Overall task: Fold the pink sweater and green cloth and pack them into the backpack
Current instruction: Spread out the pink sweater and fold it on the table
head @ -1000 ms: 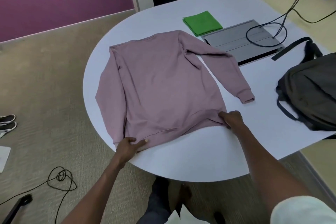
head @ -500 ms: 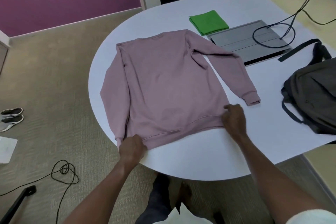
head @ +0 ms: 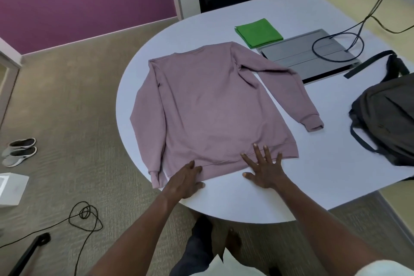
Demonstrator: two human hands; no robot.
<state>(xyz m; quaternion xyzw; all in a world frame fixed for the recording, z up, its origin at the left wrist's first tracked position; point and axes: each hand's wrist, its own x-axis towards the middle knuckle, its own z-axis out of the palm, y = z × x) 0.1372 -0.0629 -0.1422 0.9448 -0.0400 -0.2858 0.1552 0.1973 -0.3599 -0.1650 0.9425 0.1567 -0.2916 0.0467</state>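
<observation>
Pink sweater (head: 208, 107) flat on table (head: 313, 175), left hand (head: 184, 182) and right hand (head: 264, 169) pressing hem, fingers spread, gripping nothing

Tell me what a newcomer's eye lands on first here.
The pink sweater spread flat across the round white table dominates, with the left hand and right hand pressed flat on its near hem. Beyond it lies the folded green cloth; the dark backpack sits at the right.

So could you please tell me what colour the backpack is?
Dark grey, nearly black, seen in the head view: backpack.
</observation>
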